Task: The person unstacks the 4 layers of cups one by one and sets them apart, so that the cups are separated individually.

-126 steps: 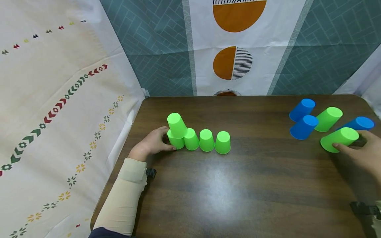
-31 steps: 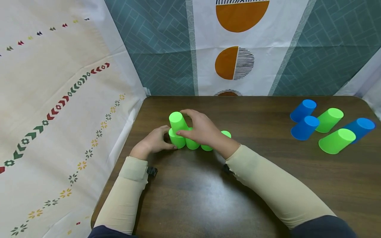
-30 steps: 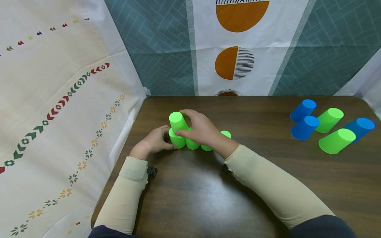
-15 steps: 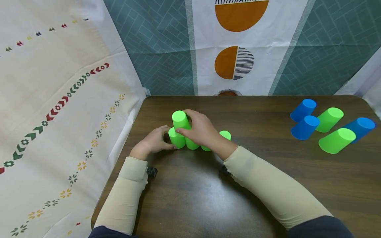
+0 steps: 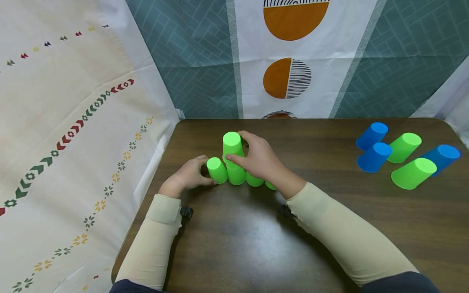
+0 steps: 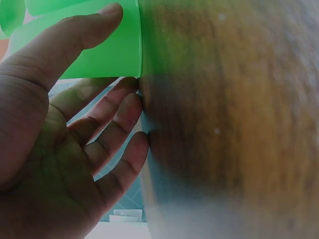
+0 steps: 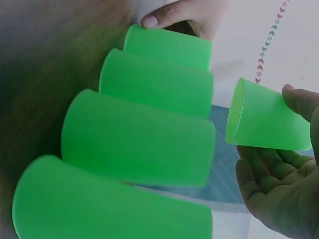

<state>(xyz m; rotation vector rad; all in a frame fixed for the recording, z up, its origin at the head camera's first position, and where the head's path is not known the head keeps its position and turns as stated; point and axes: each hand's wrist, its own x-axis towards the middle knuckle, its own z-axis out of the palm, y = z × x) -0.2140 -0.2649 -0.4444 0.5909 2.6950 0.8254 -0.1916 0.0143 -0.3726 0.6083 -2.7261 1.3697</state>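
Several upside-down green plastic cups stand in a row on the table. My left hand (image 5: 188, 176) curls its thumb and fingers about the leftmost cup (image 5: 218, 171); in the left wrist view the thumb lies across that cup's (image 6: 107, 57) side. Above the row, my right hand (image 5: 261, 158) grips another upside-down green cup (image 5: 232, 147) between thumb and fingers. From the right wrist, this held cup (image 7: 266, 117) shows apart from the row, over the second cup (image 5: 236, 174). The hand and wrist partly hide the third cup (image 5: 254, 180) and the fourth cup (image 5: 270, 186).
On the table's right lie or stand tilted-looking cups: a back blue cup (image 5: 372, 136), a nearer blue cup (image 5: 374, 158), a green cup (image 5: 405, 147), a right blue cup (image 5: 443, 156) and a front green cup (image 5: 414, 174). A patterned cloth (image 5: 205, 61) hangs behind the dark wooden table (image 5: 311, 244).
My right hand came over from the cups at the right, took the cup stacked on the leftmost one, and carried it rightward and up, over the second cup. My left hand stayed put.
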